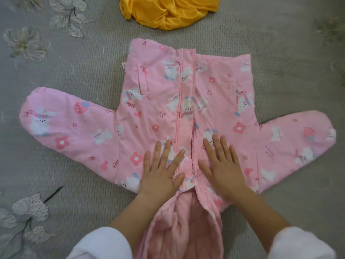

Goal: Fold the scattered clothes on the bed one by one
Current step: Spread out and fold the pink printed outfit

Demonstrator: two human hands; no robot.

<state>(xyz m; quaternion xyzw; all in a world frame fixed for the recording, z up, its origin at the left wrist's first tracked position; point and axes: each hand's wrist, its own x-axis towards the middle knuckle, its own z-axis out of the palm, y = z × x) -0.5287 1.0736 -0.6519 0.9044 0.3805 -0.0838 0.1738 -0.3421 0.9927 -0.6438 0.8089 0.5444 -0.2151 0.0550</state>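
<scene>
**A:** What lies nearest?

**B:** Two white cuffs (100, 245) at the bottom edge. Between the forearms is the hood (179, 230) of the jacket, with its fleecy pink lining facing up.

**A:** And the hands?

**B:** Both lie flat, palms down, with the fingers straight and slightly spread. The left hand (160, 172) presses on the pink jacket (158, 94) just left of the zip (180, 109), and its fingertips reach the zip strip. The right hand (222, 171) presses just right of the zip. Neither hand grips or pinches anything.

**A:** Where is the jacket itself?

**B:** It is spread front-up on the bed (74, 71), with the collar end towards the person and the hem at the far end. The zip runs up the middle, and its teeth show between the hands. The jacket sleeves (65, 128) stick out to either side, flat on the bed. Farther up the front there are pockets (142, 79), one on each side.

**A:** Anything beyond it?

**B:** A yellow garment (168, 12) lies crumpled at the far edge, apart from the jacket and partly cut off by the frame. The bed cover is grey with pale flowers.
</scene>
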